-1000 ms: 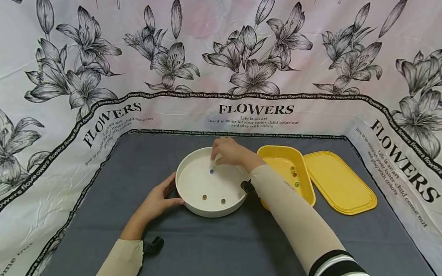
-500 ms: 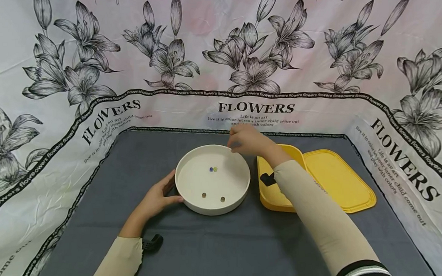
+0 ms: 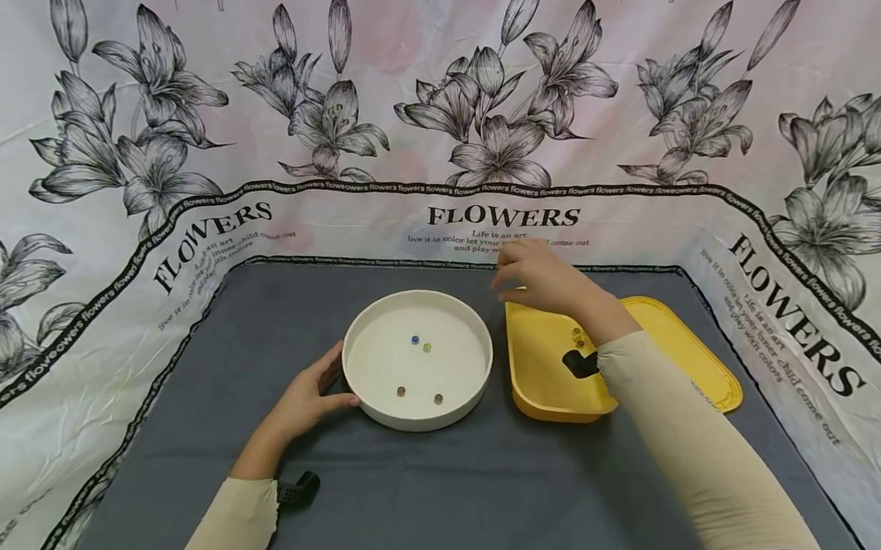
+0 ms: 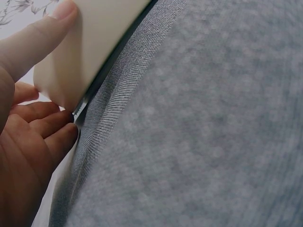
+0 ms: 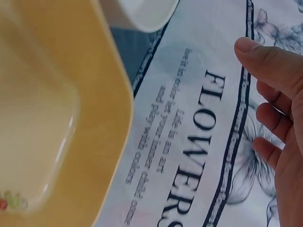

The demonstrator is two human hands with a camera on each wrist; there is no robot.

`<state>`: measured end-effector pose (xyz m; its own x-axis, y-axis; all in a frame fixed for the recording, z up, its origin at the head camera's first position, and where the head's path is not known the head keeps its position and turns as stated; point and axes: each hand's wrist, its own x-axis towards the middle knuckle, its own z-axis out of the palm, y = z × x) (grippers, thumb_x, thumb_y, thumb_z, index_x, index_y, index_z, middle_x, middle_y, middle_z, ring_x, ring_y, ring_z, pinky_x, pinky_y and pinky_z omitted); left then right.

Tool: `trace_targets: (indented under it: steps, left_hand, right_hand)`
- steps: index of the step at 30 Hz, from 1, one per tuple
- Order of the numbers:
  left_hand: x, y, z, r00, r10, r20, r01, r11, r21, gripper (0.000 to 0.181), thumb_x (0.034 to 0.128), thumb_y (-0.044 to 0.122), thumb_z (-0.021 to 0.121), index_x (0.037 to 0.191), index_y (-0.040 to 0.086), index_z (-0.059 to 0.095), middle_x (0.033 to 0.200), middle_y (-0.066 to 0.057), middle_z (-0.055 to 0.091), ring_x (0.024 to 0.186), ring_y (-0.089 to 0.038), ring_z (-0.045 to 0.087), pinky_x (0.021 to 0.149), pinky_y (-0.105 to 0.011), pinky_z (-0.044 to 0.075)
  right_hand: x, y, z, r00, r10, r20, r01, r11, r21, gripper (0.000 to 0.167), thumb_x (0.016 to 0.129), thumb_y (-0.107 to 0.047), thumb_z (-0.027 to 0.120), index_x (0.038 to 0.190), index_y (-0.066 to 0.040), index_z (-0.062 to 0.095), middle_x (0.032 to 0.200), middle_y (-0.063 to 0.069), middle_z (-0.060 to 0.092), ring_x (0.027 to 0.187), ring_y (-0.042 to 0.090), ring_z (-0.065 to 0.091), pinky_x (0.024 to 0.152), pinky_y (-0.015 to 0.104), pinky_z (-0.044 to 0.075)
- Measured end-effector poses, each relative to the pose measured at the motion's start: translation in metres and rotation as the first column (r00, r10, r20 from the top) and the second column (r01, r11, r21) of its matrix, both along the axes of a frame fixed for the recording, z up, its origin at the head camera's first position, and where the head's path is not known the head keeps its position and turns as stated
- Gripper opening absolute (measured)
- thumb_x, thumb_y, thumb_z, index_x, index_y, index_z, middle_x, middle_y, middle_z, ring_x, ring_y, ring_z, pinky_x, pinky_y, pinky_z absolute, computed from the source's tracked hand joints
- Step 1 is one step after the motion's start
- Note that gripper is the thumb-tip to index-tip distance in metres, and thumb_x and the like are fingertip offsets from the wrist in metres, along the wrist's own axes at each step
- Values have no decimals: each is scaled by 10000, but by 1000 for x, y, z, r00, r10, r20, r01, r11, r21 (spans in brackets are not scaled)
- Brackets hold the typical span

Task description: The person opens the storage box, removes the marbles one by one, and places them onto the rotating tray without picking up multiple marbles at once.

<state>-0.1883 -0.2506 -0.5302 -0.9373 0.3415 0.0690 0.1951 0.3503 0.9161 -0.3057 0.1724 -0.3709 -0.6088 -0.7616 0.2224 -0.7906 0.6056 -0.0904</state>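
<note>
In the head view a round white dish [image 3: 421, 417] stands on the grey cloth. My left hand [image 3: 307, 401] rests against its left side, thumb toward the front and fingers further back. The left wrist view shows the thumb [image 4: 42, 40] and straight fingers touching the dish's wall. Several small glass marbles lie apart on its floor, among them a blue marble [image 3: 415, 339], a yellow-green marble [image 3: 427, 348] and brownish ones. My right hand [image 3: 541, 280] hovers over the back of the yellow box [image 3: 535, 370], fingers loose, nothing held.
More marbles [image 3: 577, 337] lie in the yellow box, partly hidden by my right arm. The yellow lid [image 3: 687, 353] lies flat to its right. A white border with flower prints [image 3: 501, 151] surrounds the grey area.
My right hand has moved out of the dish, rightward to above the yellow box. The yellow-green marble is now uncovered beside the blue one and has shifted slightly. My left hand stays at the dish.
</note>
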Motion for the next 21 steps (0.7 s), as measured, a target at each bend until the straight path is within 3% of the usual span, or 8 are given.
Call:
trace_targets:
  steps: [10,15,21]
  left_hand:
    - [4,-9,-2,1000,2,-7,-2,1000,-6,1108,824,262,871,1648,65,157,1701,-137,182,1534,-370,274,1199,-471,303]
    - [6,-9,-4,1000,0,-4,0,1000,-11,1095,830,248,867,1645,53,163,1698,-152,189,1530,-384,278,1196,-488,302]
    - [4,-3,-1,1000,-10,-15,10,1000,-23,1088,836,273,861,1647,64,166,1696,-155,198,1530,-383,279,1204,-503,310]
  right_hand:
    - [13,30,-3,998,-49,26,48,998,31,149,899,-234,819,1034,-171,815,1069,27,599,1024,243,469,890,448,366]
    - [21,44,-7,997,-61,47,58,997,53,161,885,-251,831,1024,-170,821,974,0,540,941,221,400,831,420,284]
    - [32,65,-13,991,-106,82,99,992,79,166,869,-247,844,1023,-193,816,1035,-13,573,986,206,451,883,414,336]
